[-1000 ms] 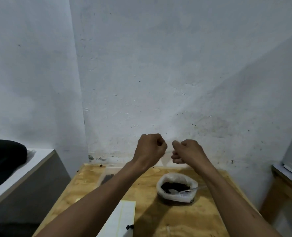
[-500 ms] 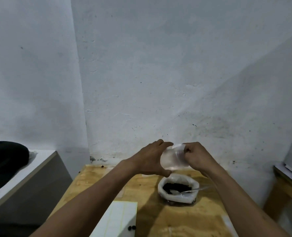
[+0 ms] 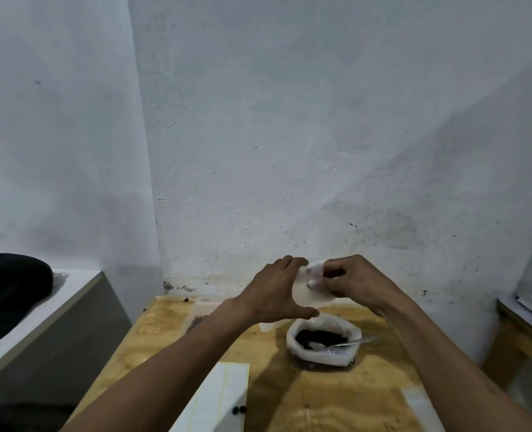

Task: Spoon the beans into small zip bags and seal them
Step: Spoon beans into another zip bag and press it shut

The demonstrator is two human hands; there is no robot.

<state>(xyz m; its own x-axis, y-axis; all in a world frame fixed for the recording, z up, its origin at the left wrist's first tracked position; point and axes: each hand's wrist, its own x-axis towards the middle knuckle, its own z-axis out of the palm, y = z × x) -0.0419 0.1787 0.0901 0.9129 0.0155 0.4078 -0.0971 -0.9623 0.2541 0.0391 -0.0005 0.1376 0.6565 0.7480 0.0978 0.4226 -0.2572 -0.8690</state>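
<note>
A small clear zip bag (image 3: 305,291) hangs in the air between both hands, above the table. My left hand (image 3: 277,291) holds its left side with thumb under and fingers over. My right hand (image 3: 352,283) pinches its top right edge. Below them a white sack (image 3: 324,353) with rolled-down rim stands on the wooden table (image 3: 320,400), full of dark beans (image 3: 317,336). A metal spoon (image 3: 339,344) rests in the beans, handle pointing right. Whether the small bag holds beans cannot be told.
A white label sheet (image 3: 218,397) lies at the table's front left with two loose beans (image 3: 239,410) beside it. Flat clear bags (image 3: 196,319) lie at the back left. A grey cabinet (image 3: 49,332) with a black object (image 3: 6,285) stands left; another table (image 3: 526,325) stands right.
My hands went from two closed fists held apart to gripping the small zip bag between them. They have lowered slightly and my right fingers now pinch the bag's top edge.
</note>
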